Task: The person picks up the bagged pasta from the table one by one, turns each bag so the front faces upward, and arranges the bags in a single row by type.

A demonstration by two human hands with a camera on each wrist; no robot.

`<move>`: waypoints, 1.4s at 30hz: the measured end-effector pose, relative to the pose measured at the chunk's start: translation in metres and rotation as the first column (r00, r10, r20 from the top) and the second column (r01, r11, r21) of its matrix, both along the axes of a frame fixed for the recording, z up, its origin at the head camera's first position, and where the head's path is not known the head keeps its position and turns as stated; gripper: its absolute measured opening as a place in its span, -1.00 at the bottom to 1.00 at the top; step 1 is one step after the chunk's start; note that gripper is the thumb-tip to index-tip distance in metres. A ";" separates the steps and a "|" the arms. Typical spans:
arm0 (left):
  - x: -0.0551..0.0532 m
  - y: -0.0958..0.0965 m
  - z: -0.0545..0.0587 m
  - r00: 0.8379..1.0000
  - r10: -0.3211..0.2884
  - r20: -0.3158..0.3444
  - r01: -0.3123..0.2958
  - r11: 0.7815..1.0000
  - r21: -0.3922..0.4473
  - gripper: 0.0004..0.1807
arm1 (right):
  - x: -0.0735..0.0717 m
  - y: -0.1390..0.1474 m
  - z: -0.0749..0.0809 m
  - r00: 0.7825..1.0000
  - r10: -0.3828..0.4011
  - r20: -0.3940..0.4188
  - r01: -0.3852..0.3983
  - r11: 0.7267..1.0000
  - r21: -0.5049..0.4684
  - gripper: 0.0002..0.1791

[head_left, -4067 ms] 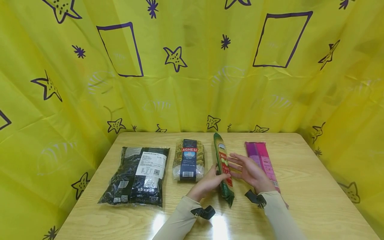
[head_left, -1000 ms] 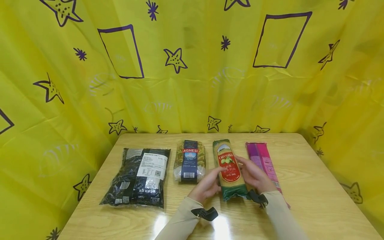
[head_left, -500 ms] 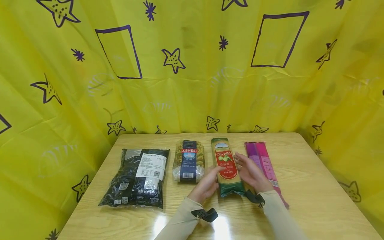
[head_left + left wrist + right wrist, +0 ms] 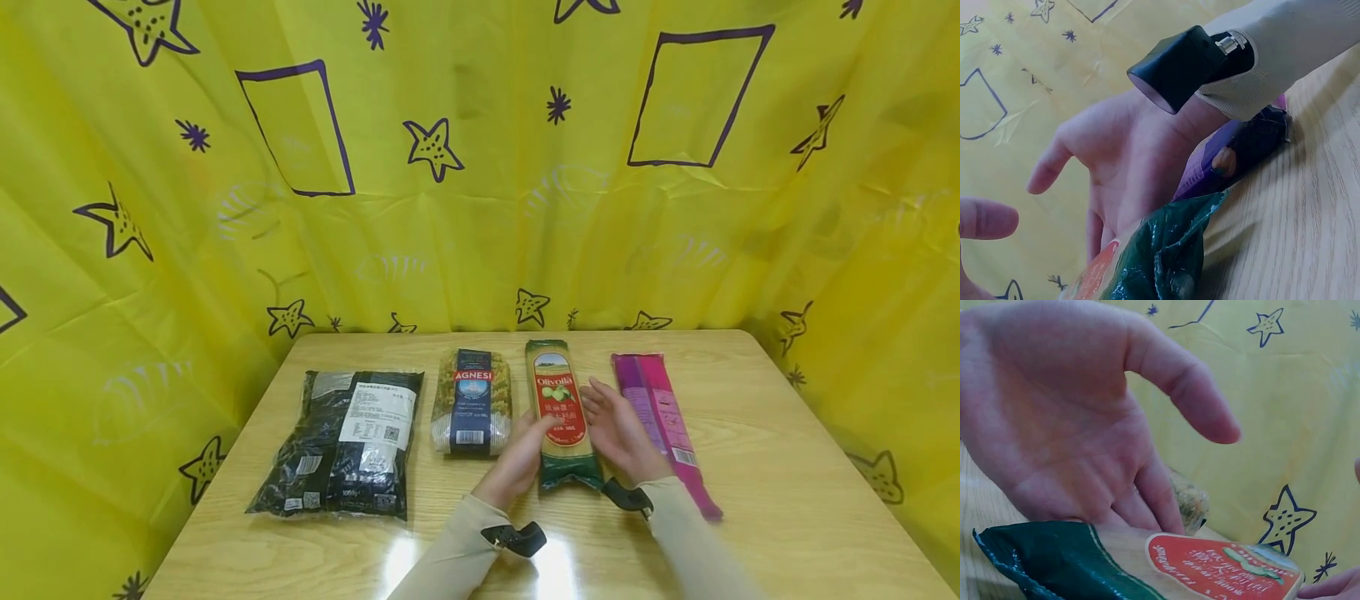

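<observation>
A long green-and-gold Olivoilà spaghetti pack [image 4: 558, 392] lies face up near the middle of the wooden table, its green end [image 4: 1166, 256] close to the tabletop in the left wrist view. My left hand [image 4: 519, 458] is at its left side, with straight fingers going down behind the pack. In the right wrist view, that left hand [image 4: 1079, 425] has its thumb raised clear of the label; its fingertips are hidden. Along the right side stands my right hand [image 4: 621, 429], palm toward the pack, fingers straight and thumb apart. Whether its fingertips touch the pack cannot be seen.
Left of the spaghetti lies an Agnesi pasta bag [image 4: 472, 400] with a dark blue label. Farther left is a large black plastic bag [image 4: 337, 450]. A pink-and-purple pack [image 4: 663, 417] lies right of my right hand. A yellow curtain [image 4: 480, 225] hangs behind the table [image 4: 765, 450].
The spaghetti pack, on edge at first, has turned face up, then shifted slightly left and away. My left thumb has lifted off its front; the right hand has drawn slightly away from its edge.
</observation>
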State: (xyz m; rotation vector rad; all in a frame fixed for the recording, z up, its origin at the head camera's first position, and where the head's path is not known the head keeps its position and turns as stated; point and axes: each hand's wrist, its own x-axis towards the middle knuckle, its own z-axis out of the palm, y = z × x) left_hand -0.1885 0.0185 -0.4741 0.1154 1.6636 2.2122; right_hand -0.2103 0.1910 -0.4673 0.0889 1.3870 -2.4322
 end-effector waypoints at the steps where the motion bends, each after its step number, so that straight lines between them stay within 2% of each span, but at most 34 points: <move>1: 0.000 0.000 0.000 1.000 -0.001 -0.006 0.001 1.000 -0.001 -0.43 | -0.001 0.000 -0.001 1.000 -0.005 0.000 0.005 1.000 -0.012 -0.11; 8: 0.000 0.001 0.000 1.000 0.011 -0.004 -0.011 1.000 -0.010 -0.41 | -0.005 -0.002 -0.009 0.999 -0.030 -0.011 0.030 0.998 -0.060 -0.11; 17: -0.002 0.002 -0.001 1.000 0.022 -0.008 -0.022 1.000 0.003 -0.42 | -0.005 -0.005 -0.010 0.998 -0.062 -0.002 0.061 0.993 -0.104 -0.10; 24: -0.001 0.002 -0.002 0.999 0.031 -0.011 -0.031 0.999 -0.024 -0.42 | -0.005 -0.005 -0.012 0.998 -0.068 -0.015 0.066 0.993 -0.094 -0.13; 36: -0.002 0.002 0.000 1.000 0.017 0.020 -0.017 1.000 0.015 -0.41 | -0.006 -0.006 -0.011 0.997 -0.079 -0.005 0.078 0.993 -0.085 -0.12; 42: -0.002 0.000 0.001 1.000 0.027 -0.003 -0.027 0.999 -0.028 -0.39 | -0.005 -0.006 -0.011 0.994 -0.107 -0.012 0.107 0.994 -0.029 -0.14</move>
